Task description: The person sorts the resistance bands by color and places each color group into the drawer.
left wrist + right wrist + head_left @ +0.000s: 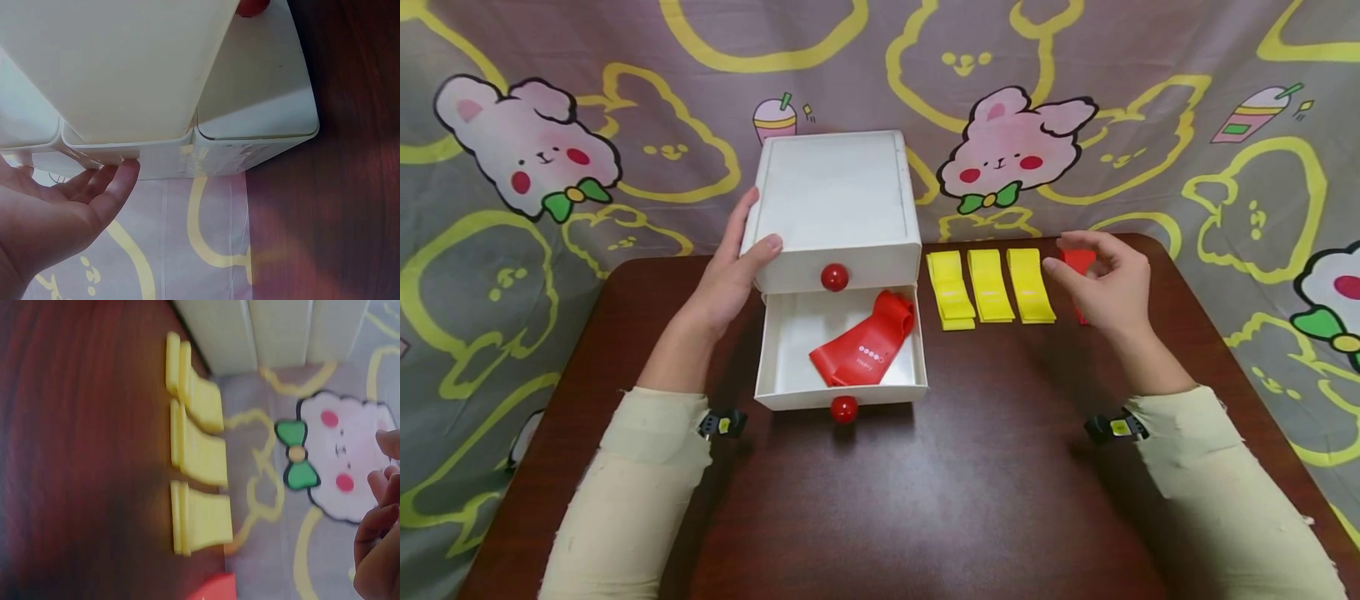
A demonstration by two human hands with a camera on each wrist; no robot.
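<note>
A white drawer cabinet (pixel 838 196) with red round knobs stands at the back of the table, its middle drawer (pixel 786 333) pulled out. Inside that drawer lies a folded red resistance band (pixel 868 346) with white print. My left hand (pixel 730 271) holds the cabinet's left side, thumb over the top front edge; in the left wrist view its fingertips (pixel 128 172) touch the side wall. My right hand (pixel 1108 275) hovers with loosely bent fingers and nothing in them, partly covering another red band (pixel 1078 261) on the table.
Three folded yellow bands (pixel 951 292) lie in a row between the cabinet and the red band. A patterned curtain (pixel 865 75) hangs right behind the table's back edge. Dark brown tabletop (pixel 940 492) stretches toward me in front of the drawer.
</note>
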